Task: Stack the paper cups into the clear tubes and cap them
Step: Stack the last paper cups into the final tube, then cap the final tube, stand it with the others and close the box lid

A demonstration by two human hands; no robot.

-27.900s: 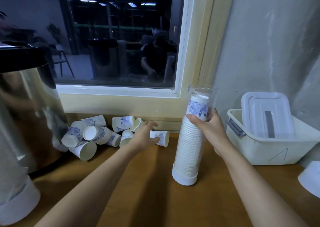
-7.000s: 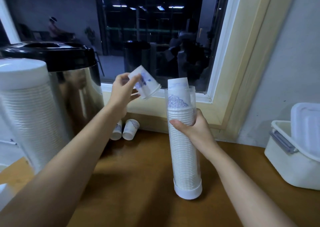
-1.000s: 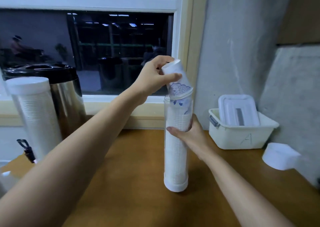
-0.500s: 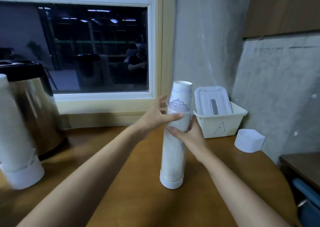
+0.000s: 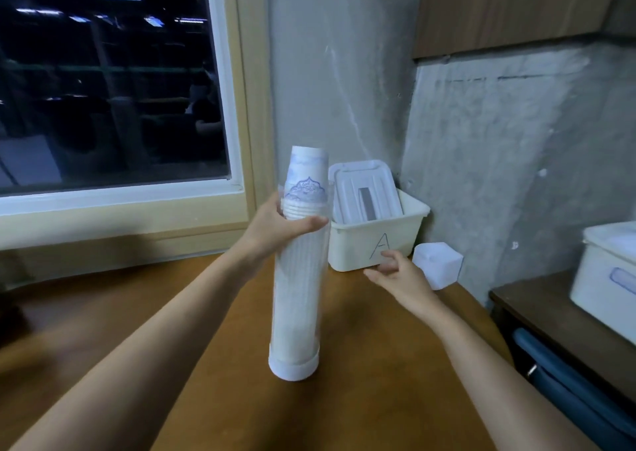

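Right of the apparently full clear tube point(image 5: 296, 299), gripped by the left hand point(image 5: 275, 231), the right hand point(image 5: 401, 278) hovers spread beside the unfitted white cap point(image 5: 440, 265).

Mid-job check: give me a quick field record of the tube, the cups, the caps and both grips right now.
tube: clear tube upright on table, filled with stacked cups
top cup: top cup sticks out above the tube's rim
base: bottom cap fitted, white
lid: loose cap lies on the table beside bin marked A, not yet fitted
left: left grip curled round the tube near its top
right: right grip open and empty, extended toward the loose cap, short of it
likely next: pick up the loose cap
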